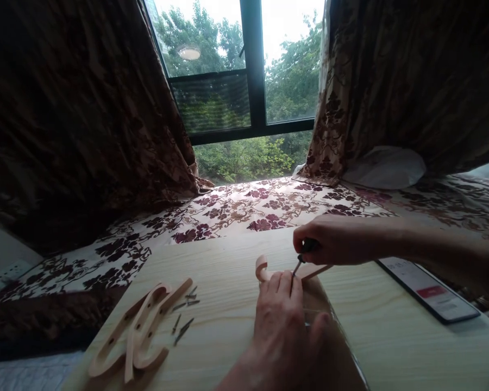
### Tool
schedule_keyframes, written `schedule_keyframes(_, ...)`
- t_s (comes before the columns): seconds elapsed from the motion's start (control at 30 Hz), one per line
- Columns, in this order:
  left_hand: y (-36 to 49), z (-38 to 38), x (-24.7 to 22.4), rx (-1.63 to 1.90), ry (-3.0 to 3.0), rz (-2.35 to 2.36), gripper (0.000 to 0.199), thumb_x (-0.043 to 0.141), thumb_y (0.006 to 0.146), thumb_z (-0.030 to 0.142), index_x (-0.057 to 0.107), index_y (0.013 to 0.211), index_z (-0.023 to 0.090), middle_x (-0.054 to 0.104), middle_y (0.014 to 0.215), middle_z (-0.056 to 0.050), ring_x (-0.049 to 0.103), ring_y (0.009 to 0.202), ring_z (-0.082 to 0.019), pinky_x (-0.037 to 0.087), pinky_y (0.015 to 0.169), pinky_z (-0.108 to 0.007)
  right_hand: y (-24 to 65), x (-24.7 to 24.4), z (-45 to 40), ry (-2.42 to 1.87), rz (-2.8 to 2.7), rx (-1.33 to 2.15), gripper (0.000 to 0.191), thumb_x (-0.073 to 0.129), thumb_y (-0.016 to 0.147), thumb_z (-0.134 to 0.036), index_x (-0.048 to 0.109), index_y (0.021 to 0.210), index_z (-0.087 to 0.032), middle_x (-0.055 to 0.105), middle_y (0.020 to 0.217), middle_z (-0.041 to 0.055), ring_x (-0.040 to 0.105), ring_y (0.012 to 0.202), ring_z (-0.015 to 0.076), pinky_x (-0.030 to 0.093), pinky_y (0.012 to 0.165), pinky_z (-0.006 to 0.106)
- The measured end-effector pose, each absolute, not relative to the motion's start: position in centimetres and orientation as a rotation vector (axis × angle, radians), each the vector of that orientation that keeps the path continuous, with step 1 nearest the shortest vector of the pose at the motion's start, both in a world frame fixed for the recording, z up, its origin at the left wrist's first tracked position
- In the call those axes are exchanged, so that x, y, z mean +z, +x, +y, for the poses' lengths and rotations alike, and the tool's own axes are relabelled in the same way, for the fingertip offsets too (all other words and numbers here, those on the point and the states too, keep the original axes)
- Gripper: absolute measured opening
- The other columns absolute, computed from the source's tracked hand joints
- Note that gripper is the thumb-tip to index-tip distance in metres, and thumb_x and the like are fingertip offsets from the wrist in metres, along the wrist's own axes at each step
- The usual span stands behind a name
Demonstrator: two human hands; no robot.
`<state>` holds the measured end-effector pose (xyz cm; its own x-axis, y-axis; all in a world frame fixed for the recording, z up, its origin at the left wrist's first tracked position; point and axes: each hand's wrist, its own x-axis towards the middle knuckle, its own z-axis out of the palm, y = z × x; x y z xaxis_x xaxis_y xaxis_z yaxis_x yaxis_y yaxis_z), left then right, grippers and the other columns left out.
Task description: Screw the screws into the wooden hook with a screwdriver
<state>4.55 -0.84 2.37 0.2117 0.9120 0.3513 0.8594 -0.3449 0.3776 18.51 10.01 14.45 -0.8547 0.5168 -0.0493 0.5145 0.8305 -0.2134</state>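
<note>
My right hand (pixel 342 239) is closed around the dark handle of a screwdriver (pixel 298 265). Its thin shaft slants down to the fingertips of my left hand (pixel 279 309). Under those fingers lies a curved pale wooden hook (pixel 261 266); my left hand grips it from above, with the thumb apart. The hook's curled end shows on the left and a straight part runs right beneath my right hand. Where the screwdriver tip meets the hook is hidden by my fingers. A brown piece with a shiny edge (pixel 330 320) lies beneath my left hand.
Several curved wooden hooks (pixel 140 328) with drilled holes lie at the left of the pale wooden tabletop (pixel 212 326). Several dark screws (pixel 183 330) are scattered beside them. A phone (pixel 432 290) lies at the right. Behind are a floral-covered ledge (pixel 244 209), curtains and a window.
</note>
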Motion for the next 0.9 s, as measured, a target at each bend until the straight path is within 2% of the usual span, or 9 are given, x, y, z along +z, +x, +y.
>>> schedule_keyframes(0.13,5.1,-0.5,2.7,0.699,2.375,1.781,0.043,0.064,0.078,0.034,0.062,0.111,0.007,0.059,0.108,-0.015,0.048,0.102,-0.032,0.036,0.100,-0.055,17.9,15.5,9.9,-0.836,-3.143,0.220,0.020,0.056,0.077,-0.013,0.070,0.090,-0.018,0.070,0.078,0.0045,0.057,0.066,0.0144,0.034,0.058,0.023)
schedule_keyframes(0.3,5.2,-0.5,1.9,0.756,2.432,1.782,0.046,0.063,0.078,0.036,0.060,0.113,0.006,0.057,0.108,-0.015,0.046,0.103,-0.032,0.037,0.098,-0.054,16.7,16.3,9.9,-0.750,-3.282,0.139,0.026,0.054,0.075,-0.007,0.071,0.091,-0.018,0.070,0.086,0.0066,0.059,0.075,0.0160,0.036,0.063,0.024)
schedule_keyframes(0.4,4.9,-0.4,1.4,0.772,2.486,1.753,0.050,0.059,0.080,0.038,0.058,0.118,0.005,0.056,0.109,-0.016,0.046,0.102,-0.033,0.037,0.097,-0.055,15.8,16.3,10.4,-0.798,-3.290,0.158,0.023,0.055,0.076,-0.011,0.071,0.092,-0.019,0.069,0.083,0.0047,0.057,0.072,0.0150,0.035,0.060,0.023)
schedule_keyframes(0.53,4.9,-0.5,1.4,0.759,2.478,1.758,0.048,0.060,0.078,0.036,0.058,0.116,0.005,0.056,0.108,-0.015,0.046,0.101,-0.032,0.035,0.100,-0.056,15.0,16.6,10.6,-1.043,-3.270,0.028,0.018,0.059,0.080,-0.026,0.071,0.088,-0.016,0.068,0.078,0.0059,0.056,0.067,0.0162,0.032,0.055,0.025)
schedule_keyframes(0.6,5.0,-0.5,1.5,0.748,2.473,1.782,0.048,0.062,0.076,0.035,0.059,0.115,0.006,0.056,0.108,-0.015,0.046,0.101,-0.032,0.036,0.099,-0.056,14.9,17.2,10.3,-1.087,-3.273,-0.076,0.024,0.061,0.079,-0.030,0.071,0.096,-0.015,0.069,0.081,0.0075,0.057,0.069,0.0181,0.031,0.054,0.026)
schedule_keyframes(0.67,5.1,-0.6,1.5,0.742,2.474,1.803,0.050,0.063,0.075,0.033,0.058,0.116,0.006,0.055,0.110,-0.015,0.046,0.101,-0.032,0.039,0.097,-0.054,15.0,17.7,10.1,-1.066,-3.301,-0.055,0.031,0.064,0.076,-0.023,0.068,0.107,-0.017,0.069,0.084,0.0068,0.057,0.069,0.0173,0.031,0.055,0.025)
schedule_keyframes(0.8,5.3,-0.7,1.1,0.755,2.479,1.814,0.052,0.063,0.076,0.034,0.056,0.119,0.005,0.054,0.113,-0.016,0.047,0.102,-0.033,0.043,0.094,-0.051,15.4,17.8,10.0,-0.903,-3.313,0.067,0.023,0.055,0.078,-0.009,0.070,0.093,-0.017,0.068,0.079,0.0035,0.054,0.063,0.0124,0.032,0.055,0.023)
schedule_keyframes(0.9,5.5,-0.7,0.7,0.739,2.488,1.844,0.051,0.062,0.076,0.034,0.057,0.117,0.004,0.054,0.114,-0.018,0.047,0.103,-0.034,0.043,0.095,-0.051,15.6,17.1,10.1,-0.823,-3.301,0.018,0.017,0.053,0.083,-0.014,0.070,0.085,-0.015,0.066,0.074,0.0042,0.050,0.060,0.0121,0.030,0.053,0.024)
